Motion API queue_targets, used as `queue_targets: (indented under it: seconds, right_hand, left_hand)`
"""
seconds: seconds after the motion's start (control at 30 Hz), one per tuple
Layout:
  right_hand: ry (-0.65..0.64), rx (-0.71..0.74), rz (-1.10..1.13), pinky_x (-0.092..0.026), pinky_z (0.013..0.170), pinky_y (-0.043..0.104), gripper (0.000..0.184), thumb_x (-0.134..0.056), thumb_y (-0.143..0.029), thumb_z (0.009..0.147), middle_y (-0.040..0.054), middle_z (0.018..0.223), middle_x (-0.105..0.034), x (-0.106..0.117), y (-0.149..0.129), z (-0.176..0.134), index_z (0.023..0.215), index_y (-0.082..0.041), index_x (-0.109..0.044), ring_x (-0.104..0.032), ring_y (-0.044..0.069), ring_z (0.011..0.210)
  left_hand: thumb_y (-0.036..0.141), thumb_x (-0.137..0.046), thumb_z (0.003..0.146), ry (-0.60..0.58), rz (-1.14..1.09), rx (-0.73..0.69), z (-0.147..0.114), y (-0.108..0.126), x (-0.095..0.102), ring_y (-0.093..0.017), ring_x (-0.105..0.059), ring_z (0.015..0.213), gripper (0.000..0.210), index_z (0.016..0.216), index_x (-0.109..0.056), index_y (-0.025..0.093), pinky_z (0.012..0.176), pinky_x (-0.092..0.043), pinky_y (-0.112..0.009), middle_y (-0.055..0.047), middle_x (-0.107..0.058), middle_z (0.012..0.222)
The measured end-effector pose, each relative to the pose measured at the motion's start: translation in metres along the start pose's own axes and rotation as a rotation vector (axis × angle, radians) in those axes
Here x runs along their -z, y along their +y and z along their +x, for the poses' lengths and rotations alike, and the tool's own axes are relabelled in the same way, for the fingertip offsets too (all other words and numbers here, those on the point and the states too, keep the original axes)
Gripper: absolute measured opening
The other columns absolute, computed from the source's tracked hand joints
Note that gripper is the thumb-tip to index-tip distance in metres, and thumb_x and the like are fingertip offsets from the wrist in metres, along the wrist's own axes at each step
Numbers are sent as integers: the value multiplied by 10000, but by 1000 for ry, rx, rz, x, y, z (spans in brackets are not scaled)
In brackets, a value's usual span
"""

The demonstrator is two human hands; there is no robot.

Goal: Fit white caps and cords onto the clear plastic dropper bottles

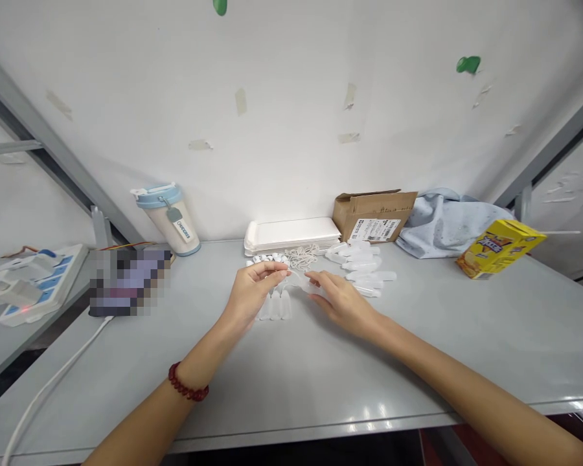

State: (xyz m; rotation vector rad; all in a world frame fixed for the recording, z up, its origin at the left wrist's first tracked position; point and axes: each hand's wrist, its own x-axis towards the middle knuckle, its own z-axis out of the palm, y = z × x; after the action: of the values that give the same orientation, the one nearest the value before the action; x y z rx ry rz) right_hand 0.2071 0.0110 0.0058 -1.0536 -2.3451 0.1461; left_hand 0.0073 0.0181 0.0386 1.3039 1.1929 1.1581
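Observation:
My left hand (260, 285) pinches the end of a thin white cord (296, 274) between thumb and forefinger. My right hand (340, 296) is closed around a translucent white plastic piece (305, 283), and the cord runs between the two hands. Below my left fingers lie several similar translucent pieces (274, 306) in a row, partly hidden by the hand. Behind the hands is a loose heap of white cords (304, 256). More translucent pieces (362, 259) lie in a pile just beyond my right hand.
A stack of white trays (294, 234) and a cardboard box (376, 217) stand against the wall. Rightward are a grey-blue cloth (447, 223) and a yellow box (500, 249). A tumbler (170, 220), a phone (131, 285) with its cable and a power strip (53, 285) are leftward.

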Motion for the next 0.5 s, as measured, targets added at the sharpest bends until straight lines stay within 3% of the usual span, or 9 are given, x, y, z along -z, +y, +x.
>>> queue_targets:
  seconds: [0.33, 0.5]
  right_hand:
    - [14, 3, 35, -502, 741, 379, 326, -407, -145, 897, 126, 987, -594, 1, -2, 0, 1222, -161, -409, -588, 231, 902]
    - [25, -10, 94, -500, 716, 339, 312, -414, -167, 899, 100, 966, -582, 2, -3, -1, 1210, -183, -425, -586, 206, 850]
  left_hand:
    - [315, -676, 684, 4, 143, -27, -5, 4, -5, -177, -608, 782, 156, 790, -688, 201, 675, -465, -272, -34, -682, 828]
    - [335, -634, 714, -90, 264, -90, -5, 2, -7, -177, -600, 770, 166, 801, -680, 201, 654, -454, -268, -32, -673, 852]
